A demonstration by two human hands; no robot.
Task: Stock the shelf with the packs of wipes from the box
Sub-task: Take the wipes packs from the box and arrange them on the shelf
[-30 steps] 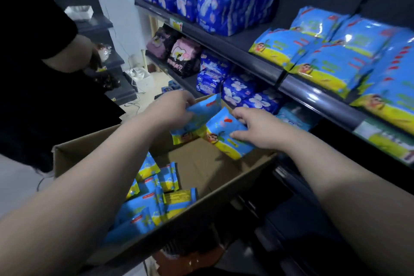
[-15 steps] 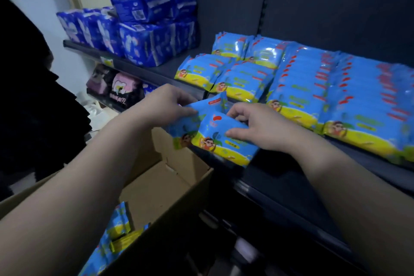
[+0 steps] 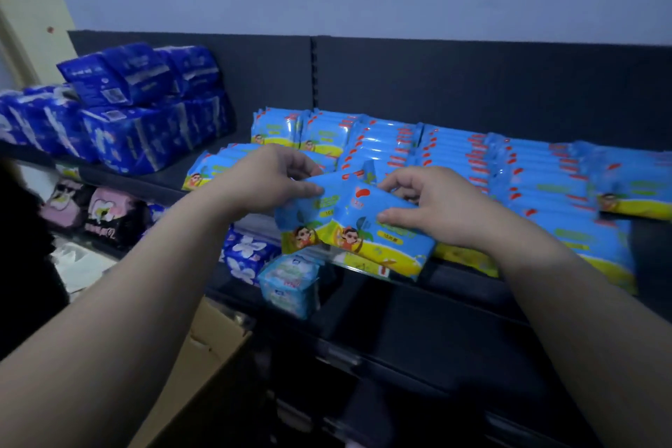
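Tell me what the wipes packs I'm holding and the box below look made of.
The wipes packs: likely thin printed plastic film, glossy; highlights and wrinkles show between left hand and right hand. The box: apparently brown cardboard, matte, with a folded flap.

Dim, blue-tinted lighting throughout; lower frame falls into deep shadow. Edges show wide-angle stretching and soft blur.

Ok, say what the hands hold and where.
Left hand pinches one wipes pack at its top left; right hand grips the other pack at its right end.
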